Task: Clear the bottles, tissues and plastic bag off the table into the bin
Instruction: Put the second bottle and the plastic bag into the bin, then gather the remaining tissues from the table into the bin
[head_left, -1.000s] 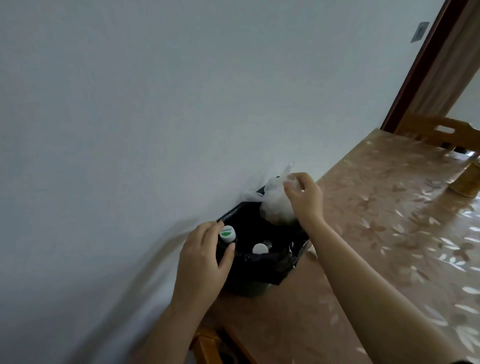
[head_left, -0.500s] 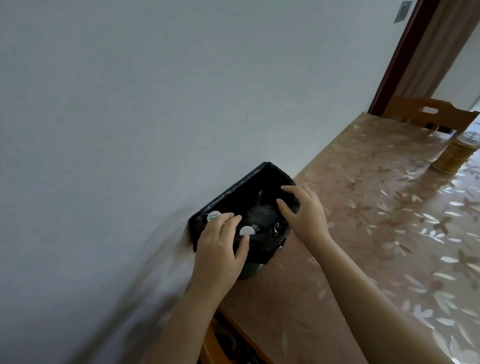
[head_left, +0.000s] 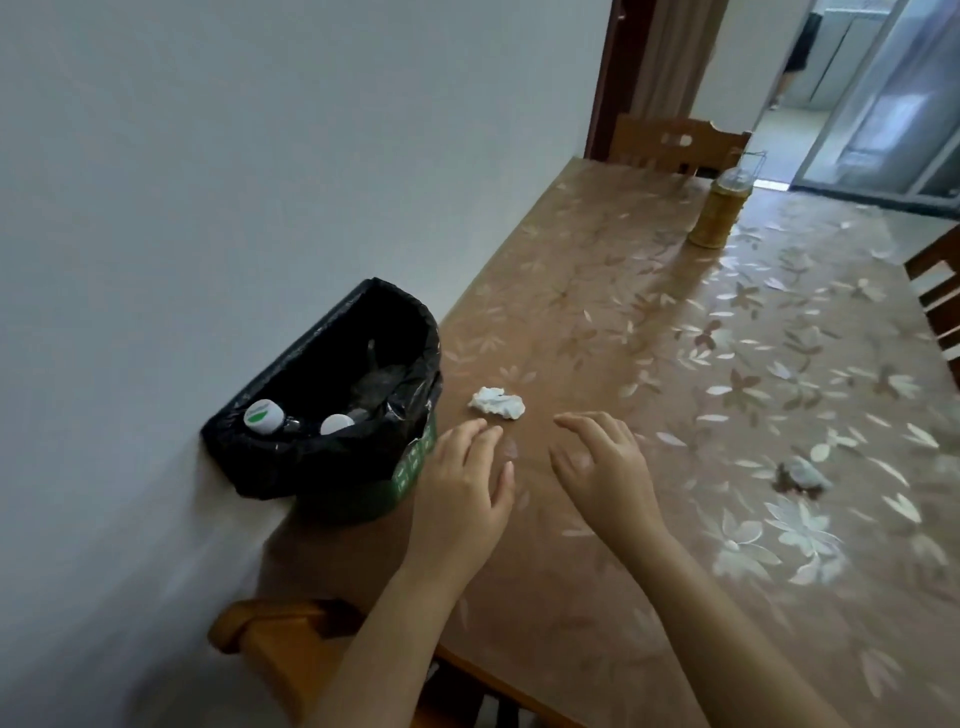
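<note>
A green bin (head_left: 410, 467) lined with a black bag (head_left: 332, 452) stands on the table against the wall. Two bottles with white caps (head_left: 264, 415) (head_left: 336, 423) poke up inside it, and a clear plastic bag (head_left: 376, 387) lies deeper in. A crumpled white tissue (head_left: 497, 402) rests on the table just right of the bin. A second crumpled tissue (head_left: 802, 473) lies further right. My left hand (head_left: 460, 488) hovers beside the bin, fingers spread, holding nothing. My right hand (head_left: 605, 467) hovers just below the white tissue, fingers apart and empty.
The table (head_left: 675, 364) has a glossy brown floral cover and runs along the white wall. A yellowish jar (head_left: 719, 213) stands at its far end. Wooden chairs sit at the far end (head_left: 675, 140), the right edge (head_left: 935, 280) and below me (head_left: 270, 639). A doorway opens at the back.
Both hands have drawn back out of the bin and now hover over the table. The plastic bag that my right hand held now lies inside the bin. The view has swung right.
</note>
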